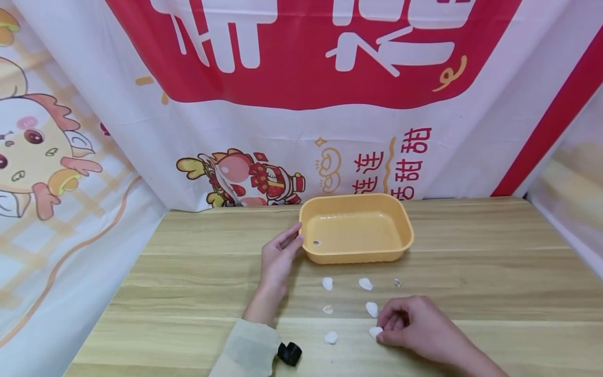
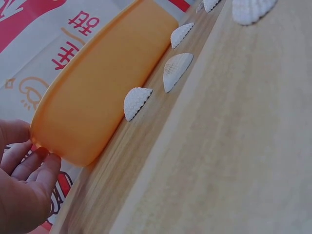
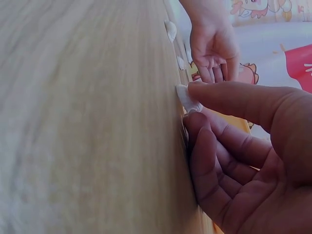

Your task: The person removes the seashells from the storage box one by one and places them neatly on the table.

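Note:
My left hand (image 1: pixel 276 260) touches the outer left end of a yellow-orange plastic basin (image 1: pixel 356 257), its fingertips (image 2: pixel 52 163) against the wall and by the rim. With thumb and index finger my right hand (image 1: pixel 419 327) pinches a white seashell (image 3: pixel 187 99) close to the wooden table. Just beyond those fingers lies another white shell (image 1: pixel 371 309), and farther up one more shell (image 1: pixel 365 284). To the left, a column holds an upper shell (image 1: pixel 327 284), a smaller yellowish shell (image 1: pixel 327 310) and a near shell (image 1: pixel 331 337).
A small greyish piece (image 1: pixel 397 283) lies right of the upper shells. The wooden table (image 1: pixel 188 293) meets a printed cloth (image 1: pixel 301 125) behind the basin. Beside the left sleeve (image 1: pixel 249 348) is a black wrist fitting (image 1: pixel 289 354).

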A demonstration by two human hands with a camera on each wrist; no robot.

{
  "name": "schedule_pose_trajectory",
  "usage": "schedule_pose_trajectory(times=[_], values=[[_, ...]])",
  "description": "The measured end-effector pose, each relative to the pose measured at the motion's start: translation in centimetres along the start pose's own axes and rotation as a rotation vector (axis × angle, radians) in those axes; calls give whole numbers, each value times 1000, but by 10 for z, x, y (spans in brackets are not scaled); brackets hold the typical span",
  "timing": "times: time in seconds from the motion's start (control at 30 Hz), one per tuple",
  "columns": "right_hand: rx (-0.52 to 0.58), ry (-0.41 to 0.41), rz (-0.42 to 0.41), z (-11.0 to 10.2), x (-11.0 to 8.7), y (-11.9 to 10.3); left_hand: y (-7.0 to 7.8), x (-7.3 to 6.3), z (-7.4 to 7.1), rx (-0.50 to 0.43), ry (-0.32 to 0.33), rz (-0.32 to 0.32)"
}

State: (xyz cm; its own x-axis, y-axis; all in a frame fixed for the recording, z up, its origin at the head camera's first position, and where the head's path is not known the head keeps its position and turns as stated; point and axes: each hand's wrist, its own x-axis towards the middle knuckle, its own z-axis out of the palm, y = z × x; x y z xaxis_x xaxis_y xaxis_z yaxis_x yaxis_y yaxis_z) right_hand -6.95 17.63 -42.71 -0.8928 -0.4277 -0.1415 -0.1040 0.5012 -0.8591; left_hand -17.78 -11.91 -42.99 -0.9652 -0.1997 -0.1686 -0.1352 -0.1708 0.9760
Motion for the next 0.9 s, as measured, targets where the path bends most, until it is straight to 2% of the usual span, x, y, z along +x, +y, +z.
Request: schedule_pose_trajectory(times=[0.57,0.77,0.9], values=[[3,-6,6,-1,0,1,2,-1,0,4,-3,-7],[-3,-9,32,-5,0,-1,1,0,-1,6,0,-18],[35,-2,60,-11,-1,-2,1,0,0,6,0,-16]])
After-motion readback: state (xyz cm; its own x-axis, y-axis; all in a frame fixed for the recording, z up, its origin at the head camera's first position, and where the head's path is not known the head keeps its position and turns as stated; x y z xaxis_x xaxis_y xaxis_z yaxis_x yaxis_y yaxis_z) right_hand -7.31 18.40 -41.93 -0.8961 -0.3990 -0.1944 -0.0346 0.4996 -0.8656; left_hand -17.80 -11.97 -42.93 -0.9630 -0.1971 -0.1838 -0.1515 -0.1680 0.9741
